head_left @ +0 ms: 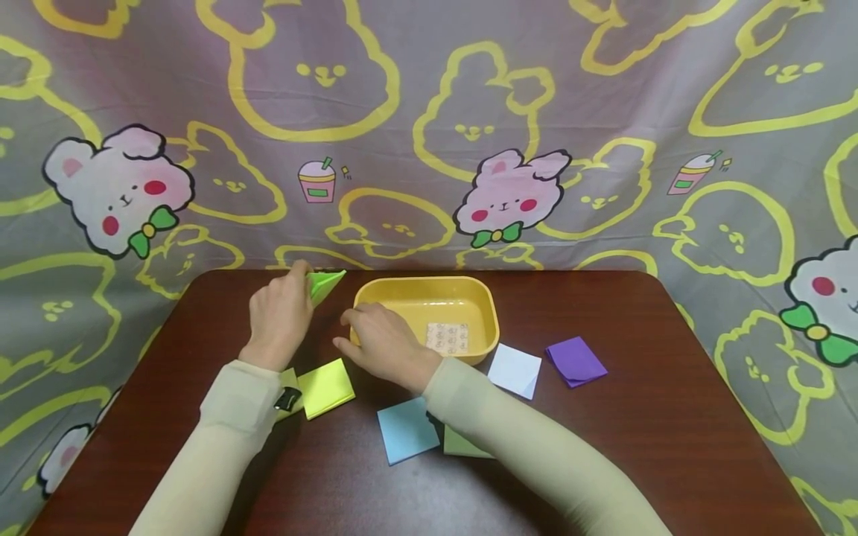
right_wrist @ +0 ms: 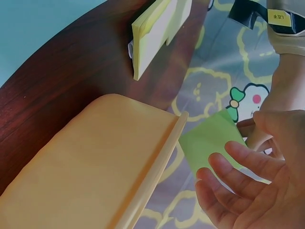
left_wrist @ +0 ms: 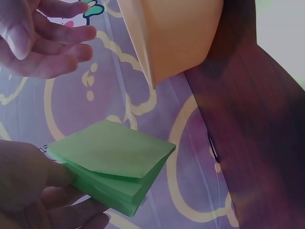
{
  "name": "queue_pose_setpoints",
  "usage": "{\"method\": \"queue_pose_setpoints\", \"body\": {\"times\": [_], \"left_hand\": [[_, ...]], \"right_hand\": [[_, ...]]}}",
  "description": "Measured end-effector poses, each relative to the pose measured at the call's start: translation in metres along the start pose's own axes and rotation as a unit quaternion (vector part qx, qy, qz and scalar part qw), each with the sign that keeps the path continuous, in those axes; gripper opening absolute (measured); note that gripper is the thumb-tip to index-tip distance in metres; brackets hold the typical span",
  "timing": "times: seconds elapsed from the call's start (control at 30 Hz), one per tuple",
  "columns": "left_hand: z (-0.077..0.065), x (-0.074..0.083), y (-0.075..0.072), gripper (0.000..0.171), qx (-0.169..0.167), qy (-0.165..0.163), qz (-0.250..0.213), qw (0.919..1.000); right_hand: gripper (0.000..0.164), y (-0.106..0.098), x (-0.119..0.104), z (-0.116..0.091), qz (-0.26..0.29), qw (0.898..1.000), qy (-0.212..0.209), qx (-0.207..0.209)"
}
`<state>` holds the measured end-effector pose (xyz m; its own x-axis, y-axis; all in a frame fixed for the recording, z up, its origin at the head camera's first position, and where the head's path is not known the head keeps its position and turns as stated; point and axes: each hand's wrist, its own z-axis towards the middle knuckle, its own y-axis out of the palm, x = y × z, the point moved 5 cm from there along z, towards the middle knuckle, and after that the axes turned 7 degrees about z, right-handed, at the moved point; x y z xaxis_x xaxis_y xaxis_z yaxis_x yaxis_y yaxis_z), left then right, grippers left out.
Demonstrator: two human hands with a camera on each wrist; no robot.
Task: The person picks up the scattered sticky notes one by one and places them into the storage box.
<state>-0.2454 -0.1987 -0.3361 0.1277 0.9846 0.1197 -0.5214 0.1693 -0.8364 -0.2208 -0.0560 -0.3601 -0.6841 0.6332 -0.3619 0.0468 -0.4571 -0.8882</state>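
My left hand point(head_left: 278, 313) grips a folded bright green paper square point(head_left: 325, 285) by its edge, thumb on one side and fingers on the other. The green paper point(left_wrist: 112, 157) is raised, its layers slightly parted in the left wrist view. Left of centre, a yellow plastic box point(head_left: 429, 281) stands at the table's back. My right hand point(head_left: 382, 342) hangs over the box's left front corner, overlapping the rim in the head view. Its fingers point(right_wrist: 233, 179) are spread and loosely bent, holding nothing, with the green paper just beyond them. A small patterned piece point(head_left: 447, 339) shows inside the box.
Folded yellow paper point(head_left: 327, 389) lies near the left wrist, partly over a khaki one point(head_left: 291, 376). Blue point(head_left: 407, 430) and olive papers point(head_left: 465, 444) lie by the right forearm. White point(head_left: 516, 371) and purple papers point(head_left: 578, 362) lie right of the box. A patterned curtain point(head_left: 402, 149) hangs behind.
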Motion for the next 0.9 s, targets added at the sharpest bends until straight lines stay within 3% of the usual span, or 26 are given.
{"method": "queue_pose_setpoints", "body": {"times": [0.9], "left_hand": [[0.000, 0.019, -0.006, 0.015, 0.007, 0.020, 0.000, 0.9998]], "right_hand": [[0.036, -0.005, 0.013, -0.006, -0.001, 1.000, 0.016, 0.008]]}}
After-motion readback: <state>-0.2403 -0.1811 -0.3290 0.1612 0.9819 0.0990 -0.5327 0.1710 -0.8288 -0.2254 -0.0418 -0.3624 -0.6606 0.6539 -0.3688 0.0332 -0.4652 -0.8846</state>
